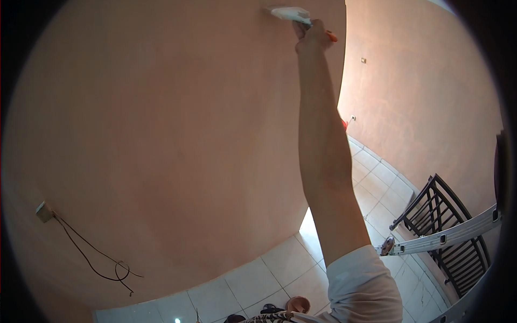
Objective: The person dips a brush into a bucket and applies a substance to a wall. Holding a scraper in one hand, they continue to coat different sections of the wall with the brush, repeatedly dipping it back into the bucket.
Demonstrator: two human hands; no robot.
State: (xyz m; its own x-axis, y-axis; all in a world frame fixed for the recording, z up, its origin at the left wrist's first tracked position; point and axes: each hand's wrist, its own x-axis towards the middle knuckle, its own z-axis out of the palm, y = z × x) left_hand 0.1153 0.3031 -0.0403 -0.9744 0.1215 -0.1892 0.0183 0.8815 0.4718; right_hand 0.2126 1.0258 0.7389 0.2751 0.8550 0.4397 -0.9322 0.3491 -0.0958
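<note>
My right hand is raised high at the top of the view, closed around the handle of a putty knife. Its blade is covered in white and lies close against the pinkish-brown wall. An orange handle end sticks out past the fist. The bare forearm runs up from a pale sleeve at the bottom of the view. My left hand is out of view.
Black wires hang from an electrical box at the left. White floor tiles lie far below, with a brown bucket on them. An aluminium ladder crosses the lower right, before a dark slatted metal frame.
</note>
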